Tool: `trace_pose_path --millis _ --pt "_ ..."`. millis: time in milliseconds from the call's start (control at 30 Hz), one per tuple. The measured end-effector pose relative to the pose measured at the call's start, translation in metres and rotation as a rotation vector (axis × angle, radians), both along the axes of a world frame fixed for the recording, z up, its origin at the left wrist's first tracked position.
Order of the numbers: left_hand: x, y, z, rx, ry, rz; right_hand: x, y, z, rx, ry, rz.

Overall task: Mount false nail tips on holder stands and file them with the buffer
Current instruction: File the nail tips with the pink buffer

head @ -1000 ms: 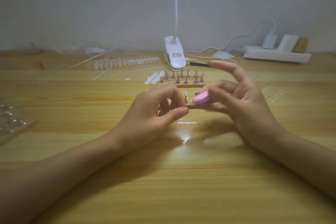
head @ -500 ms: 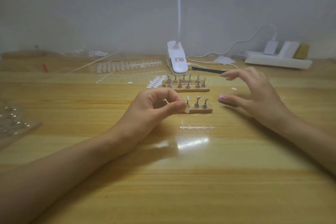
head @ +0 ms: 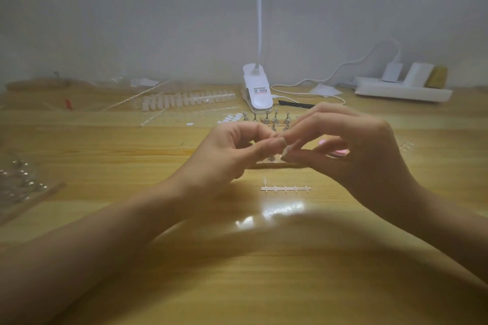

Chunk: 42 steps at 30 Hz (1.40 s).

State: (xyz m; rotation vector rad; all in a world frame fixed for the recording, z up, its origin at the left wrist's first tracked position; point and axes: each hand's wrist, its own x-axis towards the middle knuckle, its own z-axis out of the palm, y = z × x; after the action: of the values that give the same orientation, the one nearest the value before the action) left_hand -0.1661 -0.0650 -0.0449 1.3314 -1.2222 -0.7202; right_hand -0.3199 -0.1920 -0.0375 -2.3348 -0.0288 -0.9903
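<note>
Left hand [head: 227, 153] pinches nail tip [head: 285, 151], seemingly; right hand [head: 364, 150], pink buffer [head: 339, 152] in grip, touches it.

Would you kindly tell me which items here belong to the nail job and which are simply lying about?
In use: left hand, right hand, nail tip, pink buffer, holder stands, strip of nail tips, adhesive dots.
Lying about: clip lamp, power strip, empty sprue, plastic bag.

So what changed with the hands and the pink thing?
The right hand set the pink buffer down to the right, then came back left to meet the left hand at the nail tip. The left hand kept pinching it; stands and lamp stayed.
</note>
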Motion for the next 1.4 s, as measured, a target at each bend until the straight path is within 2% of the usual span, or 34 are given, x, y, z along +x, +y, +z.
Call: trace_pose_path --millis 133,167,233,300,367,433,600,700,933,1100,1400 --pt "0.004 -0.009 0.012 -0.024 -0.021 0.026 0.003 -0.006 0.009 0.079 -0.054 -0.023" --pt "0.007 -0.011 0.016 -0.049 -0.106 0.054 0.004 -0.01 0.011 0.091 -0.067 -0.042" --pt "0.018 -0.016 0.02 -0.038 -0.434 0.139 0.004 -0.021 0.013 0.092 -0.066 -0.097" --pt "0.024 -0.02 0.019 0.088 -0.755 0.149 0.005 -0.032 0.009 0.098 -0.025 -0.158" --pt "0.022 -0.027 0.016 0.207 -0.898 0.143 0.006 -0.04 0.001 0.148 0.039 -0.184" --pt "0.018 -0.038 0.01 0.202 -0.952 0.162 0.008 -0.043 -0.008 0.203 0.097 -0.177" --pt "0.009 -0.051 0.0 0.093 -0.822 0.221 0.007 -0.049 -0.022 0.273 0.137 -0.119" --pt "0.006 -0.052 -0.006 0.048 -0.871 0.27 0.005 -0.05 -0.027 0.269 0.145 -0.122" --pt "0.006 -0.055 -0.014 0.07 -0.879 0.385 0.009 -0.046 -0.03 0.261 0.168 -0.152" --pt "0.007 -0.053 -0.017 0.072 -0.866 0.403 0.015 -0.042 -0.032 0.254 0.155 -0.093" --pt "0.009 -0.053 -0.017 0.112 -0.811 0.424 0.019 -0.041 -0.035 0.162 0.144 -0.126"
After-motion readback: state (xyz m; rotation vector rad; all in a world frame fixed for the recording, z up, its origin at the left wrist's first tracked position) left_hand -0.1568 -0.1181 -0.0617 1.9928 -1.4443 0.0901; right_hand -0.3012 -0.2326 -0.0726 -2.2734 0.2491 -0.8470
